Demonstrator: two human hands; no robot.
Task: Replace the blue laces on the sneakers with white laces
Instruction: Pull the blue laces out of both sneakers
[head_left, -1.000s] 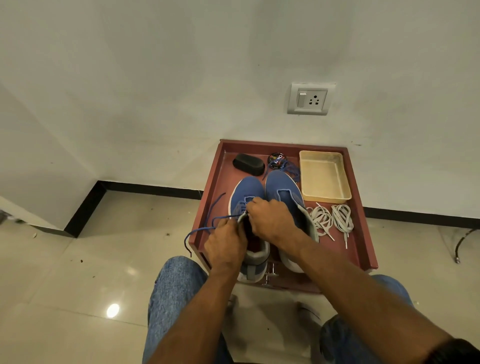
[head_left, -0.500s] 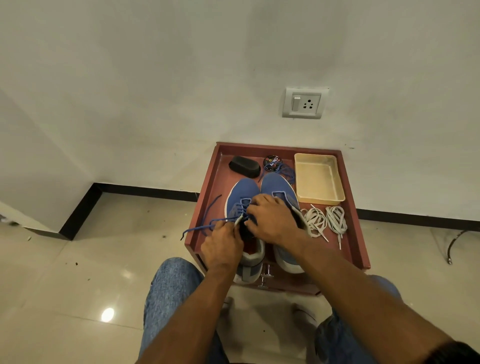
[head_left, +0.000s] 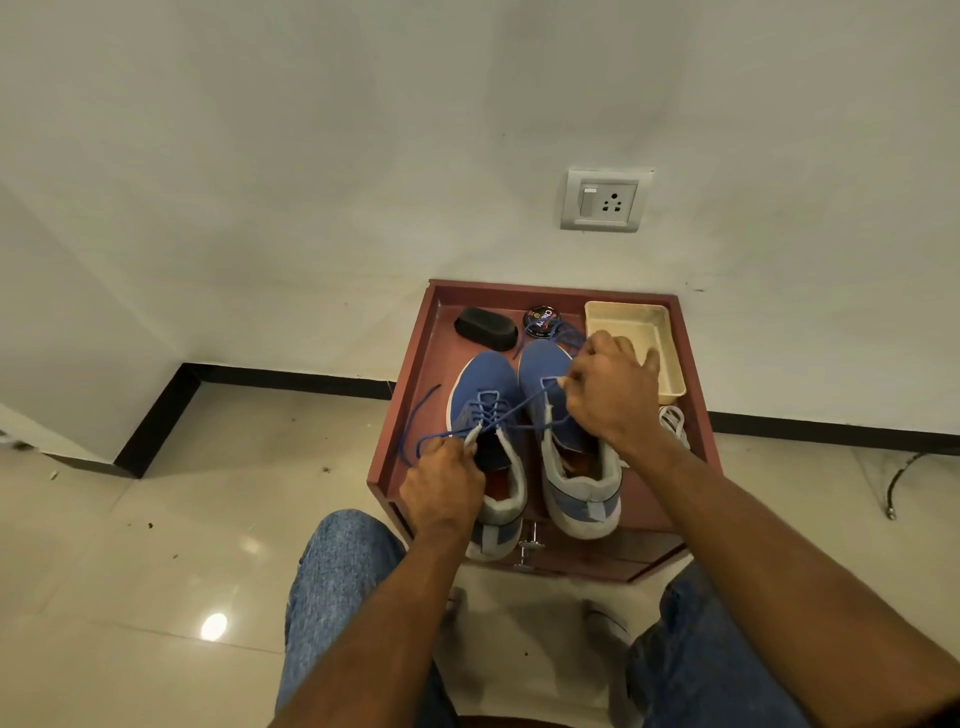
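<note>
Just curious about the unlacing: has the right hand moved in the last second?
Yes. The right hand has pulled away from the left sneaker, up toward the cream tray, drawing out the blue lace.

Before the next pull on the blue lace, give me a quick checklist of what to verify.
1. Right hand grips the blue lace: ok.
2. Left hand steadies the left sneaker: ok.
3. Lace out of the top eyelets: not ok, still threaded.
4. Right sneaker unlaced: cannot tell, hand covers it.
5. White laces within reach: ok.
6. Tray free for the old lace: ok.
</note>
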